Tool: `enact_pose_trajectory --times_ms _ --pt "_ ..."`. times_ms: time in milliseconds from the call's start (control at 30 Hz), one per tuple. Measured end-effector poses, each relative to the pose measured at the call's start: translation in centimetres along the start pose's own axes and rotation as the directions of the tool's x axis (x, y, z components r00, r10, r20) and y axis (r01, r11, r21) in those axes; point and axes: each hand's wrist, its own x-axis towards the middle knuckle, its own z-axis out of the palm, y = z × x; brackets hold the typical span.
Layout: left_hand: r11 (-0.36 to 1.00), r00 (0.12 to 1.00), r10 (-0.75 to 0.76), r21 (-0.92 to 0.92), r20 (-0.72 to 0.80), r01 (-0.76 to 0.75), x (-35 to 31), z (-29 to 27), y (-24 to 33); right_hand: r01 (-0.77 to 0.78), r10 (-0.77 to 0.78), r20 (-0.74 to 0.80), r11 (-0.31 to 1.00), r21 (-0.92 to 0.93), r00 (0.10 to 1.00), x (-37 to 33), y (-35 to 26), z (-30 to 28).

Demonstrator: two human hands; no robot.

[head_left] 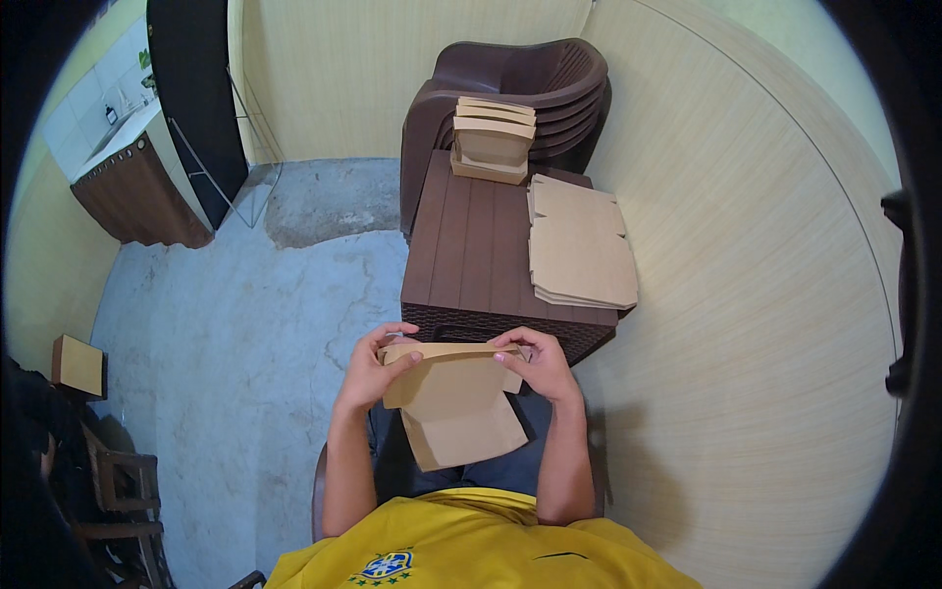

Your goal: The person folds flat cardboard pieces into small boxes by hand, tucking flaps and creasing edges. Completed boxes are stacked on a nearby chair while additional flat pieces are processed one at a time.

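Note:
A partly folded brown cardboard box (461,422) is held over my lap, its far wall raised and its near panel hanging toward me. My left hand (378,363) grips the far left corner, thumb on the inner side of the wall. At the far right corner, my right hand (535,361) pinches the same wall between thumb and fingers. Just beyond the box stands a brown slatted table (461,245). On its right side lies a stack of flat cardboard blanks (581,240). Several folded boxes (493,142) are stacked at its far end.
Stacked brown plastic chairs (535,74) stand behind the table. A light wood-grain wall (746,275) runs close along the right. To the left are the blue-grey floor (226,353), a small box-shaped object (78,367), dark wooden furniture (128,481) and a curtained sink counter (142,191).

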Motion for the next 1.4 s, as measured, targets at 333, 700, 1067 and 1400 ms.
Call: enact_pose_trajectory --times_ms 333,700,1067,1400 --pt "0.995 0.987 -0.034 0.103 0.154 0.019 0.6 -2.7 -1.2 -0.044 0.053 -0.110 0.996 0.080 0.993 0.2 0.3 -0.8" --pt "0.999 0.980 -0.048 0.028 0.194 0.043 0.2 -4.7 -1.2 -0.199 0.214 -0.015 0.932 0.303 0.977 0.0 -0.5 -0.8" --pt "0.999 0.973 0.032 -0.011 0.229 -0.030 0.5 -3.7 0.4 -0.048 0.062 -0.039 0.957 0.286 0.997 0.5 -1.0 -1.2" --pt "0.983 0.994 0.080 0.160 0.077 -0.091 0.4 -2.1 2.2 -0.079 0.085 -0.068 0.994 0.080 0.994 0.5 -1.7 -0.5"
